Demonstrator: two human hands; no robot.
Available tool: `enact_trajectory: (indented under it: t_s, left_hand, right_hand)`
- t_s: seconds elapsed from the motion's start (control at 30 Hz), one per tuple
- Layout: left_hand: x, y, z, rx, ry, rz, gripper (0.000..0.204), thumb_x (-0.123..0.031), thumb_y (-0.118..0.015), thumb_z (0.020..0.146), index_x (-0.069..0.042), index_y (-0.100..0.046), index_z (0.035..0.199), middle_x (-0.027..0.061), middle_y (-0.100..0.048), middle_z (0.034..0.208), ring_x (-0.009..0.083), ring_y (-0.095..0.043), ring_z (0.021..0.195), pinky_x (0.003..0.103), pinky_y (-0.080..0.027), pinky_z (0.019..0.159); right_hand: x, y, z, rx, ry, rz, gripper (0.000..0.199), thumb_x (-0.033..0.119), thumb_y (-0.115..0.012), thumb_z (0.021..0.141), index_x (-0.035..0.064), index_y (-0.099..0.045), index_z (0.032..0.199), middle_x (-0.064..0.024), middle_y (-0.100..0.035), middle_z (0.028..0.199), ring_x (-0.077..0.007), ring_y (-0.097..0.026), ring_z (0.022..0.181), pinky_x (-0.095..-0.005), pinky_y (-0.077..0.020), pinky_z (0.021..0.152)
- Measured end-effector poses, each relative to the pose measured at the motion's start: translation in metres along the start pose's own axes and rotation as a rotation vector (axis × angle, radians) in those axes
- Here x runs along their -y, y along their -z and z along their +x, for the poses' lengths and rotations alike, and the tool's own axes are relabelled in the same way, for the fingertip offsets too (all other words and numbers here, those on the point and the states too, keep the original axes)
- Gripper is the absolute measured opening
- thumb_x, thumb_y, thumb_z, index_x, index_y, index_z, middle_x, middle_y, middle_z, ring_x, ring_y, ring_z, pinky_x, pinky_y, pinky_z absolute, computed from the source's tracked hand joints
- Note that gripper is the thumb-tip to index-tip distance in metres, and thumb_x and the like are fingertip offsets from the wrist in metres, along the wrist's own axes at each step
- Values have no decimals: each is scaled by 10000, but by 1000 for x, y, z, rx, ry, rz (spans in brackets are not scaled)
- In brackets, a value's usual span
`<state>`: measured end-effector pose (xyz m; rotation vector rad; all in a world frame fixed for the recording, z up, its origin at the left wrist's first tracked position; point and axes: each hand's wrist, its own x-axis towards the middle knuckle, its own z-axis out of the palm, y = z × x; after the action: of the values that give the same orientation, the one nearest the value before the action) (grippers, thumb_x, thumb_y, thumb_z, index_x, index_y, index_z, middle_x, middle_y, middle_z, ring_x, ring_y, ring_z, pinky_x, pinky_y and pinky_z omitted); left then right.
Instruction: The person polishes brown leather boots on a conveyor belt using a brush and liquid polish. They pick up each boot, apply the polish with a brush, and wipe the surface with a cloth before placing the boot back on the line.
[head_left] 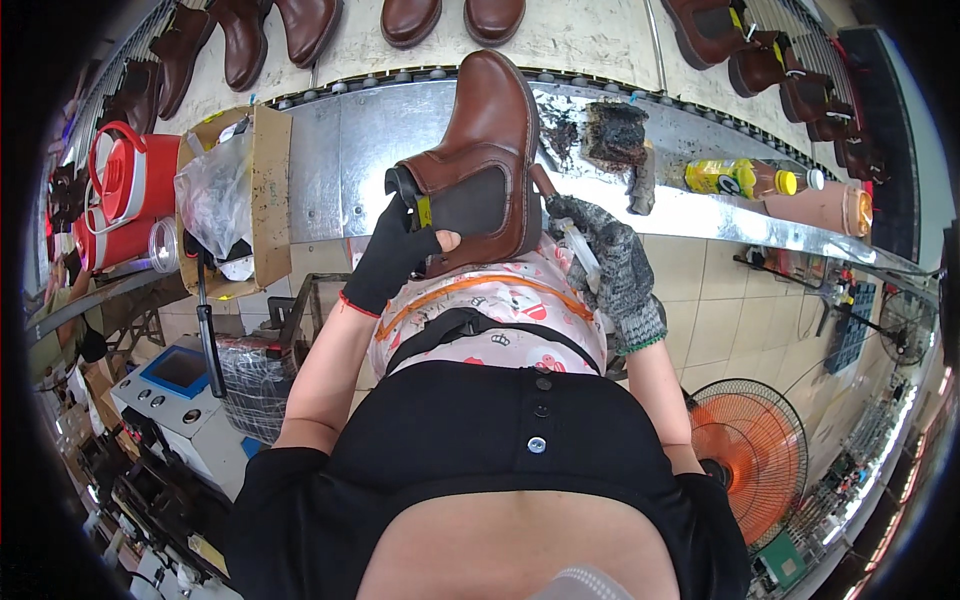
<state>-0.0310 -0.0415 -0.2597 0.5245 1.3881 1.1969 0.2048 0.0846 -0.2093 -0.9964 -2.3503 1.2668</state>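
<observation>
A brown leather ankle boot (pixel 490 120) with dark elastic side panels lies tilted across the metal ledge and my lap, its toe pointing away. My left hand (pixel 392 258), in a black fingerless glove, grips the boot near its top opening, with the thumb on the shaft. A yellow-green tag (pixel 424 212) shows beside those fingers. In a stained grey knit glove, my right hand (pixel 618 262) closes round a slim brown stick-like tool (pixel 543 181), whose tip is at the sole edge near the heel. A whitish translucent piece (pixel 581 252) also shows in that hand; I cannot tell whether it belongs to the tool.
Beyond the ledge (pixel 370 130), a conveyor (pixel 580 40) carries several brown boots (pixel 243 45). At left stand a cardboard box (pixel 270 190) and red jug (pixel 150 170). At right lie a blackened block (pixel 614 135), a grey rag (pixel 642 182) and bottles (pixel 725 178). An orange fan (pixel 750 450) stands below.
</observation>
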Motion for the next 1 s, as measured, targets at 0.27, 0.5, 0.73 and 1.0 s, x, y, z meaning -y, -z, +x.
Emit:
enact_trajectory:
  t_s: [0.27, 0.5, 0.73, 1.0]
  left_hand:
    - [-14, -15, -4, -38, 60, -86, 636, -83, -730, 671, -26, -436, 1232, 86, -580, 1045, 155, -573, 915, 278, -479, 765]
    - [-16, -29, -1, -95, 60, -241, 557, -156, -667, 735, -42, -450, 1235, 68, -563, 1063, 155, -576, 884, 278, -489, 749]
    - [-42, -44, 0, -69, 111, -484, 493, -214, -636, 792, -46, -437, 1210, 139, -555, 1103, 236, -605, 980, 362, -554, 790]
    - [-54, -46, 1, -33, 102, -621, 403, -232, -598, 843, -11, -462, 1152, 172, -566, 1086, 271, -613, 974, 372, -555, 822]
  right_hand:
    - [13, 23, -16, 185, -359, 238, 544, 431, -408, 861, 6, -585, 1152, -119, -634, 1069, -172, -593, 960, -287, -451, 854]
    - [24, 46, -43, 156, -116, 165, 397, 267, -569, 787, 68, -599, 1129, -147, -626, 1065, -286, -590, 1020, -330, -460, 876]
    - [26, 41, -58, -9, -78, 270, 404, 265, -577, 769, 59, -597, 1116, -146, -619, 1062, -314, -594, 992, -360, -463, 858]
    - [29, 38, -62, -14, 22, 59, 416, 70, -538, 706, 38, -590, 1118, -165, -598, 1064, -340, -555, 1018, -397, -423, 906]
